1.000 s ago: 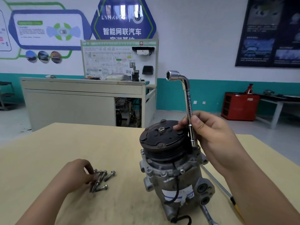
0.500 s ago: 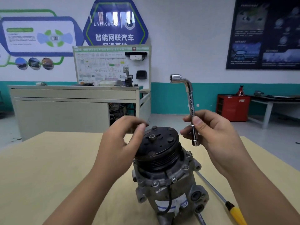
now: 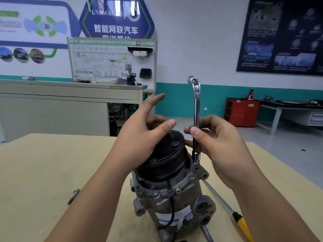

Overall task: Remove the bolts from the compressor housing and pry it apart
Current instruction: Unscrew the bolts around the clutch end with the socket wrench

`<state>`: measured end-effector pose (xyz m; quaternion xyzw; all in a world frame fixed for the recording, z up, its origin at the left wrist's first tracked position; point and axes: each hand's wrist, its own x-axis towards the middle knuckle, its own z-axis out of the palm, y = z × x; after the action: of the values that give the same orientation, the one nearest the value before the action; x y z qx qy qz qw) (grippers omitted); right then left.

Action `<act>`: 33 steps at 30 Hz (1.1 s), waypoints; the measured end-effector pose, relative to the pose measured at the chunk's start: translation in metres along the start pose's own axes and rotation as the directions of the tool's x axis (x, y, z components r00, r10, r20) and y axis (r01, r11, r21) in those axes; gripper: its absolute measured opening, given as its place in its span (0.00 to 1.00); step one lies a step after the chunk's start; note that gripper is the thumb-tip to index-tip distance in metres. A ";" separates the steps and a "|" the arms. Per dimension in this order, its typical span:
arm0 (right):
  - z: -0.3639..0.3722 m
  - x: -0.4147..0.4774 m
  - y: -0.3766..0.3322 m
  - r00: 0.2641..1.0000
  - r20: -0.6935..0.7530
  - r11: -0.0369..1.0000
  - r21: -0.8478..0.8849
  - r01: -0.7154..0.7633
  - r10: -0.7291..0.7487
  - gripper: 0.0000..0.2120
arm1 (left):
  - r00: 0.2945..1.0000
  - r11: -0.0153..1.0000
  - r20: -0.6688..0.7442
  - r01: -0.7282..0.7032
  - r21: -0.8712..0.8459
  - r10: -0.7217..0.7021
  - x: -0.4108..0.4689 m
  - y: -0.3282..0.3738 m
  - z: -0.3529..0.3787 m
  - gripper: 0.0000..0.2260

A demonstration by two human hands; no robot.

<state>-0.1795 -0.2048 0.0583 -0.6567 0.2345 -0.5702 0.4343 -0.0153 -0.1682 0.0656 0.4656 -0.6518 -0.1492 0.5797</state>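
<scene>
Chrome wrench: a chrome L-shaped socket wrench [image 3: 196, 109] stands nearly upright, centre-right of the frame. Its lower socket sits on the flange of the grey cast-metal compressor housing [image 3: 174, 201], seemingly over a bolt head I cannot see.
Right grip: the right hand [image 3: 222, 142] pinches the wrench shaft between thumb and fingertips. It's a light hold, better suited, I'd say, to spinning a loosened bolt than to breaking one free.
Left grip: the left hand [image 3: 139, 137] lies palm-down on the black ribbed pulley [image 3: 167, 159], fingers straight and spread, clasping nothing. It is likely steadying the unit against the turning.
Compressor: the housing stands on end at centre-bottom on the pale wooden tabletop [image 3: 43, 172], its halves not yet parted. Bolt heads show along its flange.
Set aside: one loose steel bolt [image 3: 74, 196] lies lower left. A yellow-handled screwdriver [image 3: 243, 224] lies lower right, handy for prying, I'd guess.
</scene>
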 end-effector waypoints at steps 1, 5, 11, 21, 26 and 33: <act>0.000 0.000 0.000 1.000 -0.008 1.000 -0.006 0.004 -0.004 0.05 | 1.000 1.000 0.008 0.004 -0.014 -0.004 0.000 0.000 0.000 0.29; 0.000 -0.001 0.000 0.999 -0.049 0.995 -0.098 0.002 -0.006 0.05 | 0.999 1.000 0.030 -0.014 -0.004 0.014 -0.002 0.001 0.000 0.25; 0.003 -0.002 -0.004 0.997 -0.028 0.940 -0.336 0.057 -0.070 0.08 | 0.996 0.993 0.047 -0.076 0.087 0.072 -0.007 0.004 0.001 0.11; -0.004 0.002 -0.007 0.999 -0.050 0.876 -0.482 -0.006 -0.021 0.08 | 0.992 0.984 0.096 -0.092 0.153 0.077 -0.009 0.008 0.000 0.10; -0.009 0.002 -0.008 0.999 0.031 0.879 -0.476 0.037 -0.025 0.07 | 0.991 0.991 0.095 -0.104 0.080 0.096 -0.013 0.021 0.013 0.13; -0.011 0.000 -0.009 0.992 0.127 0.899 -0.432 0.068 -0.014 0.10 | 0.998 0.995 -0.018 -0.055 0.086 0.057 -0.011 0.025 0.022 0.09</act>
<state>-0.1919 -0.2037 0.0662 -0.7751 0.3157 -0.4716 0.2778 -0.0472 -0.1546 0.0705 0.4729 -0.6643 -0.1000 0.5701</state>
